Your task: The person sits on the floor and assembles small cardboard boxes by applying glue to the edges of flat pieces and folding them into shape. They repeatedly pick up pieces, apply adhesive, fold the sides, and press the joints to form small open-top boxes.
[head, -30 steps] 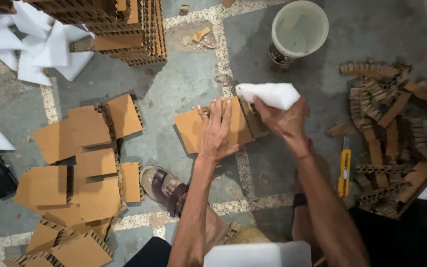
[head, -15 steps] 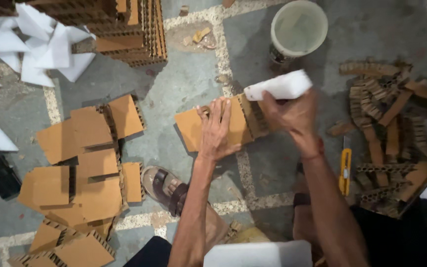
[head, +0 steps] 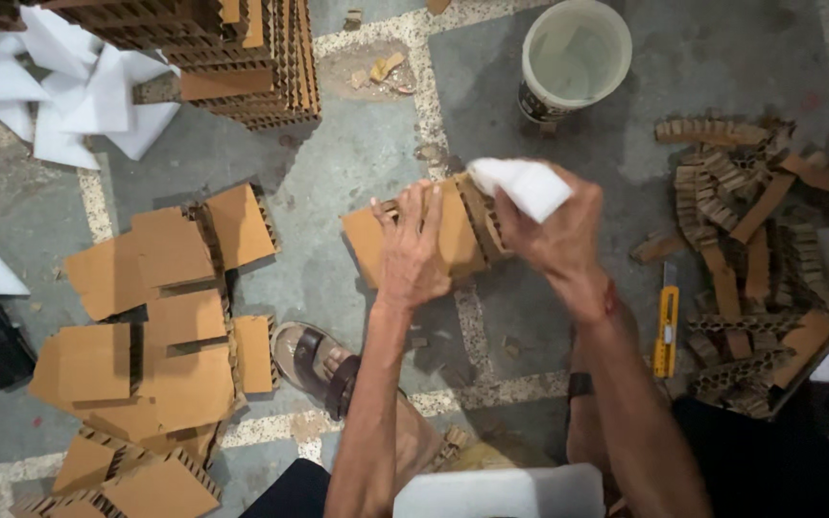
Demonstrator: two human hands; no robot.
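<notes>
A concrete floor is seen from above, with a person's two bare arms reaching forward to a flat brown cardboard block (head: 434, 235) of honeycomb board, which lies at the middle of the view. The left hand (head: 413, 251) is pressed flat on top of the block, fingers spread apart, holding it down. At the block's right end, a white wedge-shaped piece (head: 522, 185) is gripped in the right hand (head: 556, 233), whose fingers are curled tight around it; its lower edge seems to meet the block's end, though the exact contact is blurred.

Left of the block, many finished-looking cardboard blocks (head: 160, 321) are scattered, and more white pieces (head: 59, 91) lie far left and above. Above the block, a tall cardboard stack (head: 242, 58) and a pale bucket (head: 573, 58) are seen. Right of it, a yellow utility knife (head: 665, 331) and a heap of honeycomb strips (head: 750, 240) lie. Below it, a sandalled foot (head: 323, 363) rests.

The step in hand is judged to be the fitting of the white piece onto the block's end. For that, the block would need to be kept steady and the piece aligned squarely.
</notes>
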